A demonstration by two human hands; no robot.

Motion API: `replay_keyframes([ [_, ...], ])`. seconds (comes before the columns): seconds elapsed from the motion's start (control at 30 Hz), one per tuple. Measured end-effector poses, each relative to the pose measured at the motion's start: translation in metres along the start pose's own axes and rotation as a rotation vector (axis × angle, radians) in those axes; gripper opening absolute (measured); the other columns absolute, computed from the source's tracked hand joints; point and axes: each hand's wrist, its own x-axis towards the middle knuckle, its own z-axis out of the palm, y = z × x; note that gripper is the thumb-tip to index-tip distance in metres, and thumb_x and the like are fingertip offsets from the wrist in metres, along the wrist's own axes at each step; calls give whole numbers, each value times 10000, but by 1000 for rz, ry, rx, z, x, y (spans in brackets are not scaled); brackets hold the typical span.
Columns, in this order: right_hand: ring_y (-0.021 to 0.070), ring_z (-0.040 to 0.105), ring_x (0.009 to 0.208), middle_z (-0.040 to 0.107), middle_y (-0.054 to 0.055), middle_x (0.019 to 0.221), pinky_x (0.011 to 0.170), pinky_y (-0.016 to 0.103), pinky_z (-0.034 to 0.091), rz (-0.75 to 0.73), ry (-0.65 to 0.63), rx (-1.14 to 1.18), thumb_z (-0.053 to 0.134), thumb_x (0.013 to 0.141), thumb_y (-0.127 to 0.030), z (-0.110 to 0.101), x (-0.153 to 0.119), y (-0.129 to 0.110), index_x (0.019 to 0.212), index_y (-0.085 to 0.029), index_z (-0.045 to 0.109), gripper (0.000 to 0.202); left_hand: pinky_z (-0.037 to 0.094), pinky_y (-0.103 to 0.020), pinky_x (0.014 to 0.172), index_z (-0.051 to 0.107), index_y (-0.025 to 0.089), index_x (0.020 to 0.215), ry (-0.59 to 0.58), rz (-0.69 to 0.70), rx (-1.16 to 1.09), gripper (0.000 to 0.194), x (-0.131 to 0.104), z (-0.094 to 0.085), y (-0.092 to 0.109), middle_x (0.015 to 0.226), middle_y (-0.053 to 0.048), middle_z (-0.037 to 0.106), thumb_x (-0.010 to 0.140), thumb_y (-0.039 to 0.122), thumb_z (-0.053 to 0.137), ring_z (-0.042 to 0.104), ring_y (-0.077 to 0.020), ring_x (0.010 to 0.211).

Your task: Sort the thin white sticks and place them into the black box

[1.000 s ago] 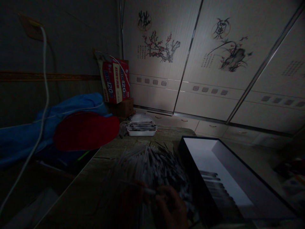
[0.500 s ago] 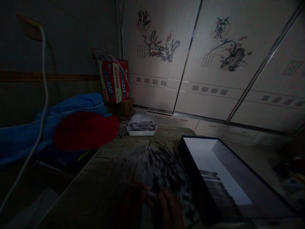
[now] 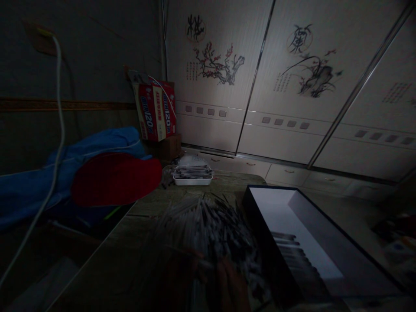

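Right hand [image 3: 231, 284] shifted slightly over table [image 3: 227, 184] near patterned doors [image 3: 211, 93].

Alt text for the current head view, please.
In dim light, the left hand holds a slim stick beside the right hand, over piled sticks on a table. A white tray of sticks sits beyond; an open box at right.

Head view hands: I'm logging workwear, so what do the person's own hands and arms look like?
The left hand and right hand look bare, with no gloves visible. Deep shadow hides the wrists and forearms, so sleeves, jewellery or markings there can't be made out.
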Motion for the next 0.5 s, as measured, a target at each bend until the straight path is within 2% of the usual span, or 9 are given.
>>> replay_keyframes([
  [0.07,201,681,813,724,53,923,740,281,508,9,29,0,436,937,-544,0,-2,1,987,-286,662,347,566,-322,607,740,196,737,22,-13,10,301,-1,-1,1,559,-27,711,694,489,689,685,-236,573],
  [0.1,194,681,776,726,37,906,714,274,510,20,21,7,449,931,-546,0,-2,0,1019,-296,654,335,568,-320,623,743,202,733,40,-19,20,289,-1,-2,2,587,-32,722,684,483,698,692,-242,604],
  [0.23,155,629,571,681,-7,689,560,237,466,30,-62,58,404,943,-558,1,4,-6,906,-304,659,362,570,-308,627,752,218,720,94,-43,55,272,-2,-3,3,678,-48,752,644,478,728,708,-262,685],
  [0.37,164,632,591,673,20,654,581,248,461,1,-70,62,322,948,-606,3,5,-5,763,-291,668,503,575,-324,666,753,207,726,102,-48,70,295,-5,-2,0,686,-51,751,650,490,720,709,-267,706],
  [0.5,164,629,568,682,-1,663,540,246,445,67,-66,65,396,919,-619,4,3,-6,882,-308,665,413,571,-331,725,764,216,762,138,-34,83,319,-7,-8,-5,788,-68,768,611,496,750,710,-289,816],
])
